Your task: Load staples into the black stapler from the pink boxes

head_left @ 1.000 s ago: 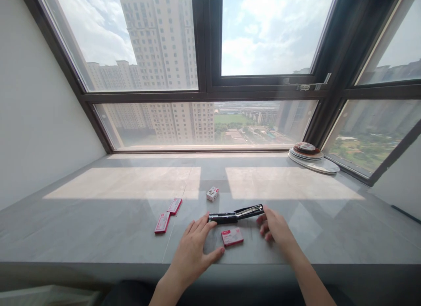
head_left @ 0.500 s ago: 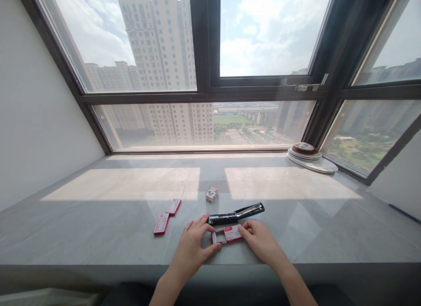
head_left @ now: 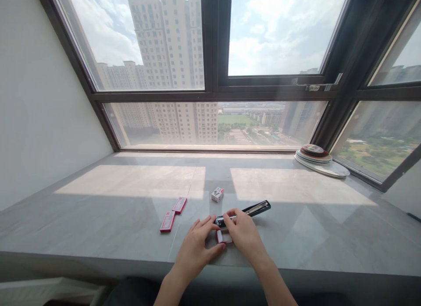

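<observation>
My left hand (head_left: 196, 244) has its thumb and fingers closed around the left end of a small pink-and-white staple box (head_left: 224, 237), whose tray is slid open. My right hand (head_left: 246, 236) reaches over the right part of this box, thumb and forefinger pinched together above the stapler. Whatever lies between those fingertips, if anything, is too small to make out. Behind both hands lies a black stapler (head_left: 259, 207), swung open, its middle covered by the right hand. A small white box with a dark print (head_left: 217, 194) stands beyond it.
Two flat pink-and-white boxes lie to the left, a nearer one (head_left: 167, 221) and a farther one (head_left: 180, 204) touching at a corner. A stack of round plates (head_left: 320, 161) sits in the far right corner by the window. The sill's front edge (head_left: 184, 262) runs below my wrists.
My right hand has left the right end of the staple box and moved left and up, over the box and stapler. The left hand keeps its grip. The view has shifted slightly.
</observation>
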`<state>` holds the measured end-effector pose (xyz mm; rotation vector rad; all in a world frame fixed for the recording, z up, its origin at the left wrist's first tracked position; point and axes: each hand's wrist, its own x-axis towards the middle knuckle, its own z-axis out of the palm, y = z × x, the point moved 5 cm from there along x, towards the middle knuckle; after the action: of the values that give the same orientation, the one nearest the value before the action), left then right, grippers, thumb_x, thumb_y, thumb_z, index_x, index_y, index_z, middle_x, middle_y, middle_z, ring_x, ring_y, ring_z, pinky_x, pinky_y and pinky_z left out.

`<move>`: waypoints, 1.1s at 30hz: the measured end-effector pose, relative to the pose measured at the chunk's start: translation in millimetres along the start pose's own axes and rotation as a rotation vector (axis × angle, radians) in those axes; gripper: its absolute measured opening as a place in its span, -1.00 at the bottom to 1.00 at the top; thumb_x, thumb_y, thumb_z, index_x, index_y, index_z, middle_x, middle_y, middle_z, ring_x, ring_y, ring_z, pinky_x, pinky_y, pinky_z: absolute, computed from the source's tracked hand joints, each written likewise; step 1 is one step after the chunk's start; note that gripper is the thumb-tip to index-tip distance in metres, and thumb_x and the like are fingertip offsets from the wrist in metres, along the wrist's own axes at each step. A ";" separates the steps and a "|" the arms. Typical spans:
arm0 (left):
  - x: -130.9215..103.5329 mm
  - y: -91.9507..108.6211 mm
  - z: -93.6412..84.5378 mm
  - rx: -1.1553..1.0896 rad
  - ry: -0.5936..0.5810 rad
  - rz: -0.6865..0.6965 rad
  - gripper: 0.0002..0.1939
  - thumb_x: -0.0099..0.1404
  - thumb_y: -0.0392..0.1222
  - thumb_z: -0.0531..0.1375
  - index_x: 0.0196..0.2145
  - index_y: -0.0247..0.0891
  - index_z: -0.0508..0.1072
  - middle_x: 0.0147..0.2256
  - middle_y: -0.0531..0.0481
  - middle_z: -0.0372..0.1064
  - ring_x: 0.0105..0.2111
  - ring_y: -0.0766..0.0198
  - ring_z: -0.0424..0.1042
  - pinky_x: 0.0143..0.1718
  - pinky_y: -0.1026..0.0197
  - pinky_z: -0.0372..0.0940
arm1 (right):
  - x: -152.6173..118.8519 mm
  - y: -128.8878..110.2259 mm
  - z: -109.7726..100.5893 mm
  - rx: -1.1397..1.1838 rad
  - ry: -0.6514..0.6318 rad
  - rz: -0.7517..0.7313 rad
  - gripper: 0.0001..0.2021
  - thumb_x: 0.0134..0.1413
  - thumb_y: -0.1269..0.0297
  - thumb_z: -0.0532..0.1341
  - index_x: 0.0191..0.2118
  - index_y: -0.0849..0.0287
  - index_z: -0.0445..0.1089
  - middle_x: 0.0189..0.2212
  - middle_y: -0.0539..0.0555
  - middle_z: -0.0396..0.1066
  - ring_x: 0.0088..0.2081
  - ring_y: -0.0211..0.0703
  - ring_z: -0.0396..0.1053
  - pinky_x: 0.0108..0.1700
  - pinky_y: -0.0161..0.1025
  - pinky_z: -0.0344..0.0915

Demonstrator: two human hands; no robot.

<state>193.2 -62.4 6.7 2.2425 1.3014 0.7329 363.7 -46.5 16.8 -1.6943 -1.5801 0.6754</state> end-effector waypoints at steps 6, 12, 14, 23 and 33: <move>-1.9 -1.2 -0.6 0.006 0.016 0.001 -0.66 0.22 -0.02 0.32 -0.03 0.01 0.49 0.30 0.06 0.19 0.31 0.06 0.17 0.39 -0.14 -0.05 | -0.3 9.6 7.3 0.077 -0.076 -0.006 -0.71 0.27 0.06 0.12 -0.21 0.17 0.45 -0.54 0.04 0.49 -0.47 -0.11 0.43 -0.42 -0.29 0.18; -2.2 -2.8 -1.6 -0.007 0.029 0.001 -0.64 0.21 -0.03 0.33 -0.02 0.01 0.50 0.30 0.03 0.19 0.32 0.04 0.16 0.38 -0.16 -0.05 | 7.1 10.9 23.7 0.256 -0.044 0.017 -0.69 0.17 0.08 0.19 -0.12 0.22 0.38 -0.61 -0.04 0.43 -0.53 -0.15 0.37 -0.45 -0.31 0.19; -2.2 -3.2 -2.1 -0.015 0.033 -0.001 -0.63 0.21 -0.03 0.33 -0.02 0.01 0.50 0.31 0.04 0.19 0.32 0.04 0.16 0.39 -0.15 -0.05 | 9.2 4.3 24.3 0.261 -0.055 -0.032 -0.73 0.19 0.09 0.17 -0.17 0.21 0.39 -0.64 -0.06 0.40 -0.56 -0.18 0.33 -0.47 -0.32 0.15; -2.2 -0.8 -2.8 -0.044 0.034 0.001 -0.62 0.22 -0.04 0.33 0.00 0.06 0.47 0.28 0.12 0.23 0.31 0.06 0.17 0.39 -0.12 -0.07 | -6.0 -36.5 4.1 0.009 -0.104 -0.258 -0.85 0.25 0.20 0.15 -0.25 0.10 0.43 -0.62 -0.09 0.35 -0.52 -0.21 0.29 -0.40 -0.32 0.07; -20.4 -10.9 -18.2 -0.090 0.055 -0.049 -0.68 0.34 0.00 0.22 0.03 0.00 0.43 0.30 0.02 0.18 0.27 0.10 0.21 0.25 0.03 0.17 | -30.7 19.8 -31.6 -0.236 -0.128 -0.146 -0.77 0.34 0.13 0.07 -0.27 0.05 0.42 -0.51 -0.02 0.45 -0.42 -0.10 0.38 -0.38 -0.27 0.03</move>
<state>166.0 -73.5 9.4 2.1261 1.3175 0.8243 397.0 -81.5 17.5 -1.7086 -1.9174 0.5497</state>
